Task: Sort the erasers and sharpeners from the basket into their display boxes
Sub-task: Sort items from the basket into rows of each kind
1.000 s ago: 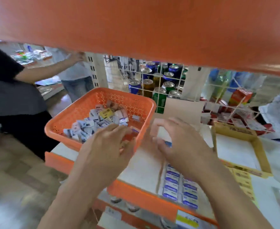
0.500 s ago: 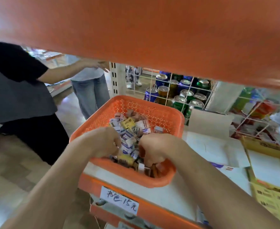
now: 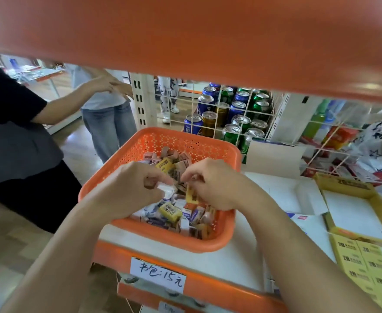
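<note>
Head view: over the basket (image 3: 163, 239), left hand (image 3: 133, 190) pinches white erasers (image 3: 166, 190), right hand (image 3: 219, 184) pinches a yellow piece (image 3: 191, 196).

The basket (image 3: 185, 141) is showing bright orange, dotted all over with small holes. The erasers (image 3: 169, 212) are wearing yellow, white and blue-purple wrappers, and the sharpeners (image 3: 183, 164) are showing dusty pink and brown. The shelf edge (image 3: 108, 251) is showing orange, its label (image 3: 158, 275) white with black handwriting. The display box (image 3: 343, 184) is showing yellow with black print.

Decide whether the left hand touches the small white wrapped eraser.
Touching. Head view: left hand pinches the small white wrapped eraser above the orange plastic basket.
</note>
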`<act>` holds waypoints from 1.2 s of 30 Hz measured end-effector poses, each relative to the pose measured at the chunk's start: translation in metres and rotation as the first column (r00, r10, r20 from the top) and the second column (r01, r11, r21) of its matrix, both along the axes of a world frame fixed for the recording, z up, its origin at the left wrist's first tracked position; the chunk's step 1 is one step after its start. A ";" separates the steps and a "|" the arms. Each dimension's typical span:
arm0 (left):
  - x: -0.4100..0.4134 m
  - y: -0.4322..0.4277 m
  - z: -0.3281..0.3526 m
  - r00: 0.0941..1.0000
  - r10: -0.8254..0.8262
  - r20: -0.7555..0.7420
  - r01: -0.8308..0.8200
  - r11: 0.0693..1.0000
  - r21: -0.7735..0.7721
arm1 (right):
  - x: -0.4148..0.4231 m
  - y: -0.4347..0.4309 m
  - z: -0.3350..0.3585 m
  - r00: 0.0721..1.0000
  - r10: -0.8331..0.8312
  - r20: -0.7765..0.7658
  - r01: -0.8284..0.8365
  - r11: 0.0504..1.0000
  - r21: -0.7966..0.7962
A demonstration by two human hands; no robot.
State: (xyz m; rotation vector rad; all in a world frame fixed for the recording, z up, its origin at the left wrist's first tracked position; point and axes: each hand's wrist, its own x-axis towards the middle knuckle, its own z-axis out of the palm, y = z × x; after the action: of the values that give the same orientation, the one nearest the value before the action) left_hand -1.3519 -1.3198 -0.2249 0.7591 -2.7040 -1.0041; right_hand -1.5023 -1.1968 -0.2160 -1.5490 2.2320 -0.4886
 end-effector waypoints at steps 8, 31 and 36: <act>-0.030 0.022 0.000 0.836 -0.007 0.548 0.206 0.931 -0.302 | -0.009 0.047 0.009 0.964 -0.188 0.185 0.224 0.955 -0.195; -0.112 0.185 -0.004 0.887 -0.399 -0.231 0.400 0.915 -0.045 | -0.062 0.233 -0.012 0.689 -0.502 0.523 0.709 0.616 -0.344; -0.147 0.224 -0.041 0.906 -0.412 -0.094 0.418 0.907 0.050 | -0.076 0.280 -0.034 0.644 -0.615 0.455 0.755 0.606 -0.250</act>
State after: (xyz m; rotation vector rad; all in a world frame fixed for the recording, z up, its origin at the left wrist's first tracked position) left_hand -1.4986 -1.0962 -0.2661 0.1366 -2.8316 -1.1867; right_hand -1.5778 -0.9167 -0.2498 -0.5544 2.4828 -1.4305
